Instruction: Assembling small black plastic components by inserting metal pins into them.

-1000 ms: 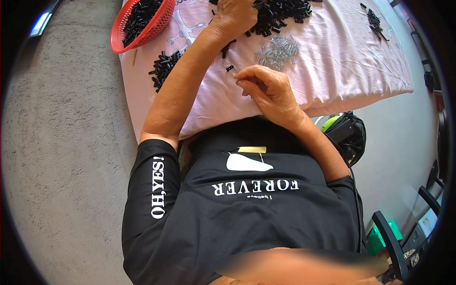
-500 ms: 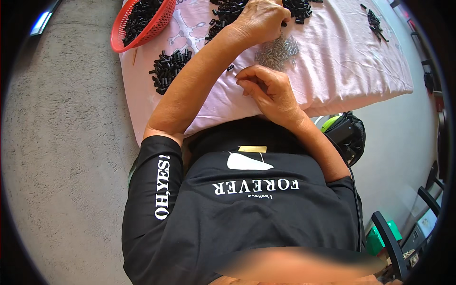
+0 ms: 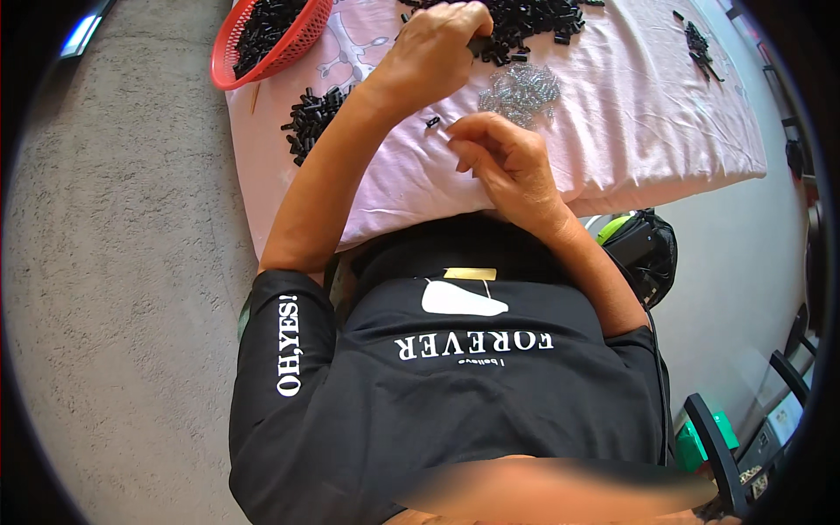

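My left hand [image 3: 430, 59] is over the near left side of a large heap of small black tubular pieces [image 3: 538, 22]. Its fingers are curled and closed; whatever they hold is hidden against the dark heap. Lower and to the right, my right hand [image 3: 512, 166] hovers over the pink cloth with thumb and fingers bent toward each other. Anything between its fingertips is too small to make out. Just beyond it lies a pile of small shiny, clear-silvery pieces [image 3: 522, 94]. One loose black piece [image 3: 432, 122] rests on the cloth between my hands.
A pink cloth [image 3: 647, 131] covers the table. At the far left stands a red plastic basket [image 3: 293, 57] of black pieces. A smaller black pile [image 3: 313, 118] lies beside my left forearm, and more black pieces [image 3: 697, 48] at the far right. A black bag [image 3: 643, 254] is below the table edge.
My left hand has moved left and back from the far side of the shiny pile, uncovering more of the black heap. My right hand's fingertips have parted slightly.
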`<state>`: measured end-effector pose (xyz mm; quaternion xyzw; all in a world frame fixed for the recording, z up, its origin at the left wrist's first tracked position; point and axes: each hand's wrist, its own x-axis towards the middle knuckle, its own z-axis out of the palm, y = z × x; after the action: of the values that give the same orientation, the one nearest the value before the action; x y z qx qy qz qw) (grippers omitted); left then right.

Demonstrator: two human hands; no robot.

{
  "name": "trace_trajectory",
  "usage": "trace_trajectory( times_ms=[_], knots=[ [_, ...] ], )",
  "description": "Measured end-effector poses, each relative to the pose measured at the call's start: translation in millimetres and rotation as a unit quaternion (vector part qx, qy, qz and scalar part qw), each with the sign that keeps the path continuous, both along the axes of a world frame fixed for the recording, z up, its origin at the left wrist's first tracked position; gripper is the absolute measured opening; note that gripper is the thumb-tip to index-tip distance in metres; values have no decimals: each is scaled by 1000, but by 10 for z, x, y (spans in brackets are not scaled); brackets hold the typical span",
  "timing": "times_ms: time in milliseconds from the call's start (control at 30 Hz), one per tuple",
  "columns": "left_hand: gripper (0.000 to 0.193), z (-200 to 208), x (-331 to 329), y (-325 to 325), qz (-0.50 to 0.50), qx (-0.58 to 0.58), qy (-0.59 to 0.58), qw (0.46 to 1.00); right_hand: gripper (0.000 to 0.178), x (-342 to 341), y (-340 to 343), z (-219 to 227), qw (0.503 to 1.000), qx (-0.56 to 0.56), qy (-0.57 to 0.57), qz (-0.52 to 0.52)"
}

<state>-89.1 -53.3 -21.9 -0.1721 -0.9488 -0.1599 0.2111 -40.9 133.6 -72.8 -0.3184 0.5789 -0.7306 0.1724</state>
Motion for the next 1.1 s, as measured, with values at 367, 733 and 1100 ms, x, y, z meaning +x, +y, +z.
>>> trace_trajectory(
  times_ms=[367,733,1100],
  knots=[
    [30,160,949,107,-13,215,-158,964,19,-3,-36,-42,993,-65,-92,-31],
    [21,38,1039,-56,133,225,-159,952,14,-53,44,-85,972,-173,-104,-122],
    [34,-154,849,296,33,141,-103,984,17,-163,159,43,930,-280,-104,-214]
  ],
)
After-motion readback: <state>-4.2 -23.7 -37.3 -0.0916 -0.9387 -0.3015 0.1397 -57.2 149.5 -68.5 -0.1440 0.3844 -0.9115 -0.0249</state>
